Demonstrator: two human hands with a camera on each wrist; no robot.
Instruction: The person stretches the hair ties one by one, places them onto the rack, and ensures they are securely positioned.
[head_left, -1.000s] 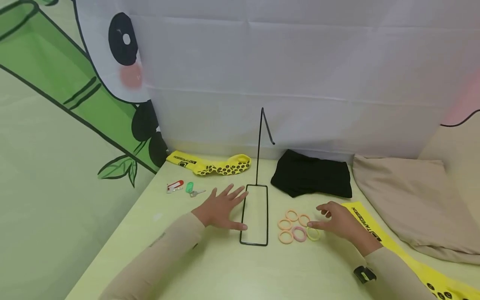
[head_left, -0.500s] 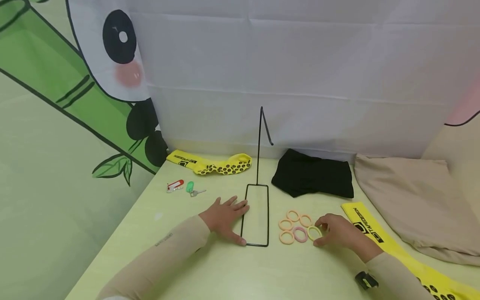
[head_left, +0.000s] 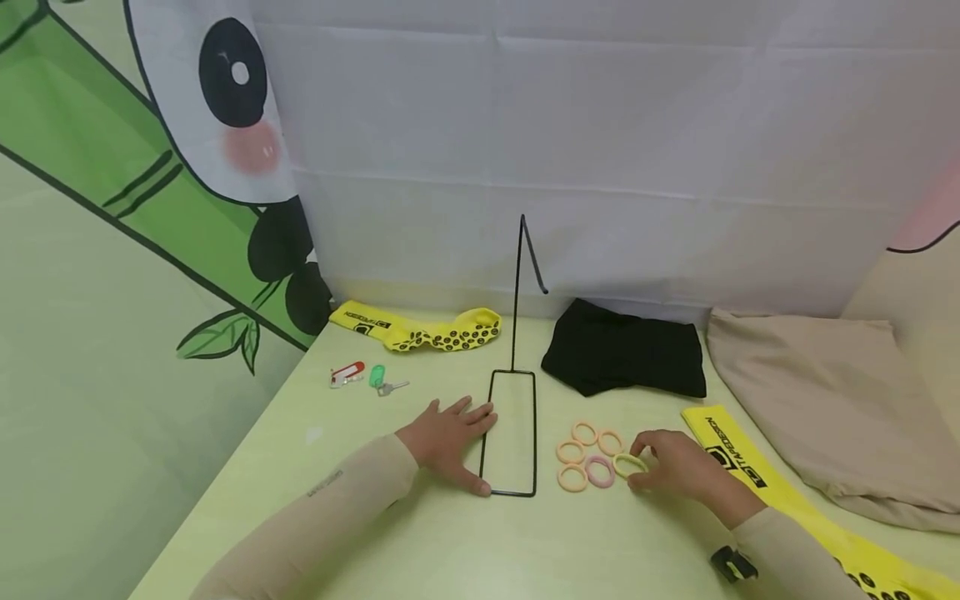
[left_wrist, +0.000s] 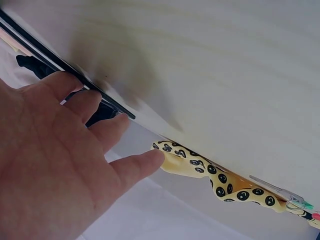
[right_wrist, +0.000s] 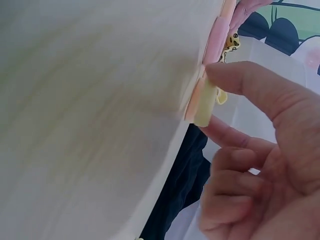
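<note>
A black wire stand (head_left: pixel 535 433) has a rectangular base on the table and an upright rod ending in a bent hook. My left hand (head_left: pixel 447 442) rests with spread fingers on the left side of that base; in the left wrist view its fingertips touch the dark wire. My right hand (head_left: pixel 678 468) pinches a yellow ring (head_left: pixel 628 456) between thumb and index finger, the ring tilted slightly up. Beside it lie a pink ring (head_left: pixel 590 477) and several orange rings (head_left: pixel 572 489). In the right wrist view the yellow ring (right_wrist: pixel 204 107) sits between thumb and fingertip.
A yellow printed sock (head_left: pixel 442 333) lies at the back left, another yellow sock (head_left: pixel 795 500) at the right. Black cloth (head_left: pixel 626 346) and beige cloth (head_left: pixel 817 400) lie behind. Left of the stand are a red tag (head_left: pixel 347 372) and a green-tagged key (head_left: pixel 377 377).
My right hand has come down to the yellow ring, taken hold of it and tilted it a little. My left hand has shifted slightly toward me and settled on the stand's base.
</note>
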